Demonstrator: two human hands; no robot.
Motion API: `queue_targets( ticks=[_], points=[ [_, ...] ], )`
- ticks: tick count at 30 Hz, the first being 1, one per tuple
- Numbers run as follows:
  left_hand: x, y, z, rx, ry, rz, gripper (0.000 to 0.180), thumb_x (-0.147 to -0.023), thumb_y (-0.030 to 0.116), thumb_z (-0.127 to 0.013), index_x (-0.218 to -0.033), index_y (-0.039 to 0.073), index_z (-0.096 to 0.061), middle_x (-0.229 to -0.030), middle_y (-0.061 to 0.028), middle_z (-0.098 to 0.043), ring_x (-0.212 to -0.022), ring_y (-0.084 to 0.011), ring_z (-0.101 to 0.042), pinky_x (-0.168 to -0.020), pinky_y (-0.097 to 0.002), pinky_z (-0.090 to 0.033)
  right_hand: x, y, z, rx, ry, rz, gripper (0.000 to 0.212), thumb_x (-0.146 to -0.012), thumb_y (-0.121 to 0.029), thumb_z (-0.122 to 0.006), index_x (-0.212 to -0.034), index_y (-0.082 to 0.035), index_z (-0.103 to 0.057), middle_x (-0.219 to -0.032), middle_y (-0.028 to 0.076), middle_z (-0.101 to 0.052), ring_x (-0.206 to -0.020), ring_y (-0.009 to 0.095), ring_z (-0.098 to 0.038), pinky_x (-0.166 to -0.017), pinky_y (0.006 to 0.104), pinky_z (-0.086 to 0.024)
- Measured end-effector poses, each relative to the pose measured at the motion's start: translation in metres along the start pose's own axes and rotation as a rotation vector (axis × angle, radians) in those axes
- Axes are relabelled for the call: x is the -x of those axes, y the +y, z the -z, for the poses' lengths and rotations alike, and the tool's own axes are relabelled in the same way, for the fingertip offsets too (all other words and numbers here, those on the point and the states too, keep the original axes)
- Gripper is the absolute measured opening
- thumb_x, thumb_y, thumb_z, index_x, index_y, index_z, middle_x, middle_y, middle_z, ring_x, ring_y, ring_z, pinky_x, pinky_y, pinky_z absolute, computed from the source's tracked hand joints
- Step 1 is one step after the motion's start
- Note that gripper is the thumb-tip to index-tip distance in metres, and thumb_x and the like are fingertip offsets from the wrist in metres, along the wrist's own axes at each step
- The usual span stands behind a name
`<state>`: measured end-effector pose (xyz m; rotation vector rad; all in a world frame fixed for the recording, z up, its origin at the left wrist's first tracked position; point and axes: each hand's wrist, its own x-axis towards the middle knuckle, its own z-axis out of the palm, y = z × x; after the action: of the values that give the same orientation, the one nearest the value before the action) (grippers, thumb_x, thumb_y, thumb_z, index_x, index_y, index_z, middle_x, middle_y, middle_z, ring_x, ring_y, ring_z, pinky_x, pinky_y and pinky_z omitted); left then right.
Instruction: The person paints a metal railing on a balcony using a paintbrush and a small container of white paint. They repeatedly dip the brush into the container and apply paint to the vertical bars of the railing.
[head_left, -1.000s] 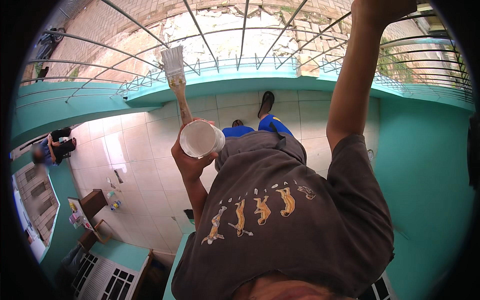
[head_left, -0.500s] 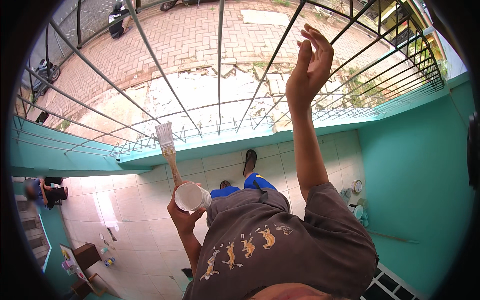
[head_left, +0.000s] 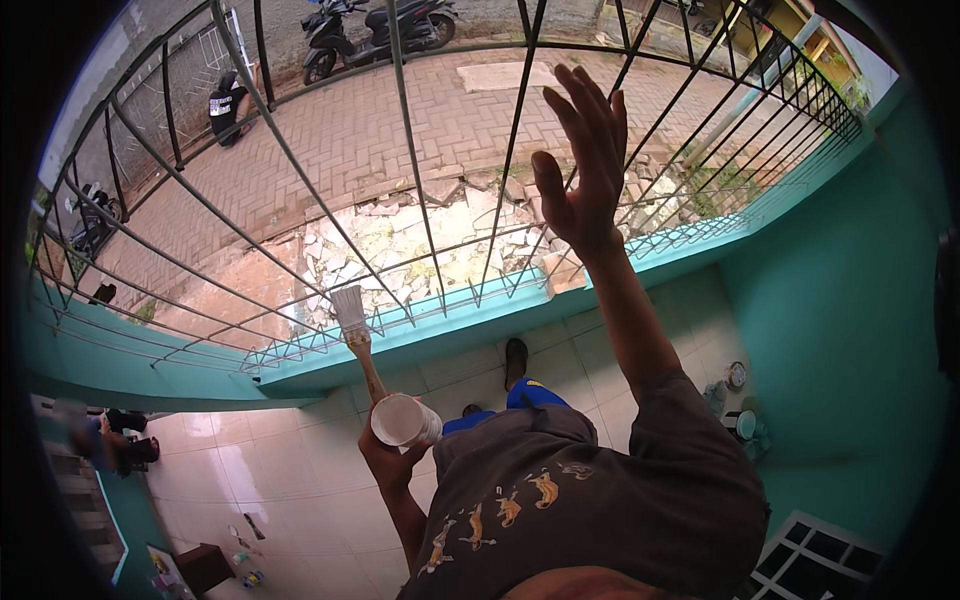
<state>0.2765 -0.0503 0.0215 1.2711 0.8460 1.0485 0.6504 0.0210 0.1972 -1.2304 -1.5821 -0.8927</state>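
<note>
In my left hand [head_left: 388, 462] are a white plastic cup [head_left: 402, 420] and a paintbrush [head_left: 354, 322]. The brush stands up beside the cup, its pale, worn bristles pointing away from me toward the metal grille [head_left: 410, 130]. I see the cup from above; its inside looks pale, and I cannot tell how full it is. Out in front, at the end of a stretched arm, my right hand [head_left: 588, 175] is raised with fingers extended and thumb apart. Nothing shows in it. Dark grille bars lie behind it, and whether it touches one I cannot tell.
A turquoise ledge [head_left: 500, 308] runs beneath the grille and meets a turquoise wall [head_left: 830, 330] at right. Containers [head_left: 740, 424] stand on the tiled floor by that wall. A person [head_left: 110, 440] sits far left; outside are another person [head_left: 228, 108] and a motorcycle [head_left: 375, 38].
The view has tilted up, bringing the motorcycle outside into fuller sight. My right hand's fingers have straightened and spread from a looser curl. My left hand still holds the cup and brush.
</note>
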Motion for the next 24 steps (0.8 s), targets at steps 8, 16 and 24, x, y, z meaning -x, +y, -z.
queue_targets(
  ticks=[8,16,24],
  points=[
    [0.003,0.004,0.004,-0.041,-0.018,-0.013,0.073,-0.059,0.022,-0.091,-0.119,-0.003,-0.057,-0.104,-0.0141,-0.069,-0.101,-0.0240,-0.066,-0.091,-0.0393,-0.052,-0.005,-0.018,-0.003,-0.053,-0.286,-0.094,0.073,-0.089,-0.049,-0.064,-0.145,-0.009,-0.040,-0.158,0.012,-0.026,-0.147,0.028,-0.022,-0.120,0.0495,-0.018],
    [0.000,0.006,-0.008,0.022,-0.131,-0.023,0.080,-0.057,0.034,-0.095,-0.119,-0.002,-0.058,-0.106,-0.0147,-0.069,-0.103,-0.0238,-0.066,-0.089,-0.0386,-0.053,0.199,-0.098,0.016,-0.588,-0.369,-0.835,0.014,-0.097,-0.009,-0.057,-0.107,0.000,-0.053,-0.076,0.011,-0.063,-0.067,0.021,-0.064,-0.062,0.0320,-0.050],
    [-0.009,0.004,-0.025,0.019,-0.333,-0.021,0.080,-0.058,0.023,-0.095,-0.124,-0.003,-0.057,-0.119,-0.0143,-0.062,-0.109,-0.0256,-0.064,-0.093,-0.0395,-0.052,0.212,-0.126,0.055,-0.681,-0.661,-1.178,0.035,-0.100,-0.025,-0.055,-0.076,-0.001,-0.062,-0.062,0.007,-0.063,-0.052,0.016,-0.057,-0.055,0.0312,-0.046]
  ],
)
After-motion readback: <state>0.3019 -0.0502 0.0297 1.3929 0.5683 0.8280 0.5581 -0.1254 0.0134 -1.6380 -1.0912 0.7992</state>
